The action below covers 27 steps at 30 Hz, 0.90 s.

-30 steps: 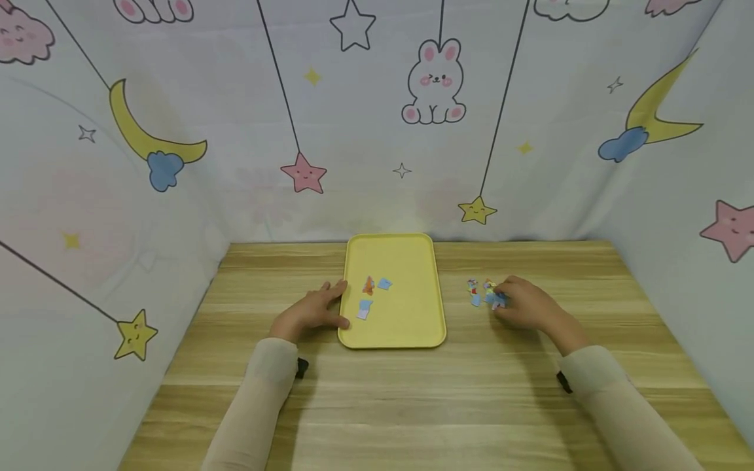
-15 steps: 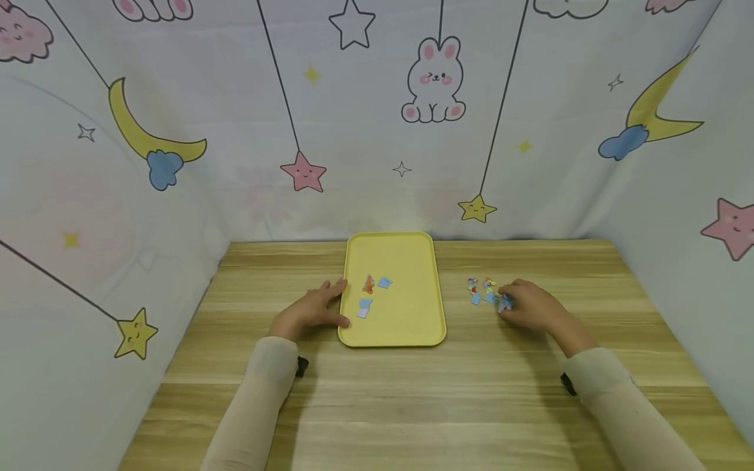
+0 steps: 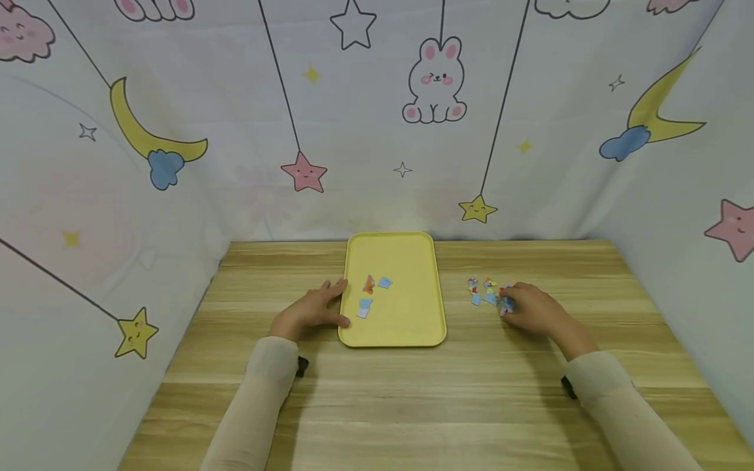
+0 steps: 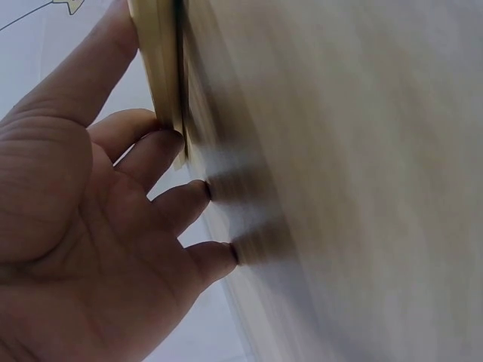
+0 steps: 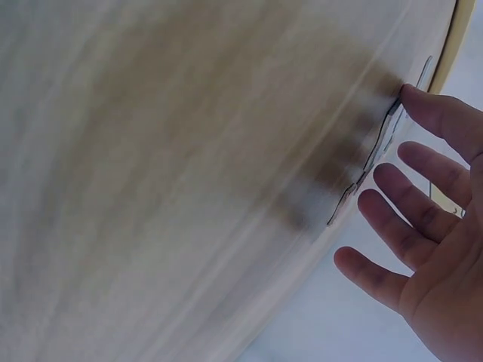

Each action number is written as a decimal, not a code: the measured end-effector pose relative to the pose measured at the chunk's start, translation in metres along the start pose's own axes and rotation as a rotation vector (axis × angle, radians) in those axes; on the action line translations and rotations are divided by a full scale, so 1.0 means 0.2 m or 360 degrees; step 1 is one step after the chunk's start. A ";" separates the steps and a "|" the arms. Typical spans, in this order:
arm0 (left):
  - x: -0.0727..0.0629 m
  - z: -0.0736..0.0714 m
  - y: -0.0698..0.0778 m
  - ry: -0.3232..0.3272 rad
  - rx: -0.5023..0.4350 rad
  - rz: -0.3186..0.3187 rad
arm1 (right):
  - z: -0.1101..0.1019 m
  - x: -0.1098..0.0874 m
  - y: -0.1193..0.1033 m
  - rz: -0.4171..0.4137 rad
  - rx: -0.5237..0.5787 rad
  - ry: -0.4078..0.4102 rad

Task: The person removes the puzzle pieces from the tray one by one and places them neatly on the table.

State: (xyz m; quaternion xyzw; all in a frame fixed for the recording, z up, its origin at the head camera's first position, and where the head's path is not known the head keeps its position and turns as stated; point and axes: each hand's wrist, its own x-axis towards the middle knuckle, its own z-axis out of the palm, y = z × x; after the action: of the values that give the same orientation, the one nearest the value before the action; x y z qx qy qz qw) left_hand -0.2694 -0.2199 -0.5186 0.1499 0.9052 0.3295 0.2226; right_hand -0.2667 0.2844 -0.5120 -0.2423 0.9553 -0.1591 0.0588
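In the head view, my left hand (image 3: 312, 307) rests at the left edge of a yellow tray (image 3: 412, 327), thumb and index fingertip on its rim. The left wrist view shows the fingers (image 4: 181, 207) spread, the outer ones down on the table. Small printed puzzle pieces lie in the tray: an orange piece (image 3: 368, 285), a light blue piece (image 3: 385, 282) and a blue and white piece (image 3: 364, 308). Right of the tray, my right hand (image 3: 533, 309) touches a blue piece (image 3: 507, 304) with loosely extended fingers. Thin flat pieces (image 5: 381, 143) lie under its thumb in the right wrist view.
Two more columns of colourful pieces, a left one (image 3: 474, 291) and a middle one (image 3: 489, 291), lie between the tray and my right hand. The wooden table (image 3: 424, 412) meets a patterned white cloth (image 3: 377, 203) behind and at the sides.
My right hand has shifted slightly right and toward me, and the blue piece at its fingertips has moved right with it, apart from the other pieces. The left hand and tray stay still.
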 end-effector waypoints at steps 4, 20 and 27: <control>0.00 0.00 0.00 -0.0002 0.0000 0.0004 | 0.00 0.00 -0.01 0.0003 0.0001 0.0000; 0.00 0.00 0.00 -0.0012 -0.0023 0.0001 | -0.02 0.12 -0.20 -0.0078 0.0059 0.0034; 0.00 0.00 0.00 -0.0012 -0.0022 0.0017 | 0.00 0.21 -0.29 -0.0114 0.0058 -0.0005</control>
State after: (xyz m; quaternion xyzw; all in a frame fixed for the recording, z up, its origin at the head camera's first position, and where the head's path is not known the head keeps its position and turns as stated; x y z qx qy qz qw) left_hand -0.2688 -0.2202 -0.5176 0.1545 0.9013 0.3364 0.2251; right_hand -0.2782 0.2157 -0.4937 -0.2755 0.9428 -0.1779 0.0591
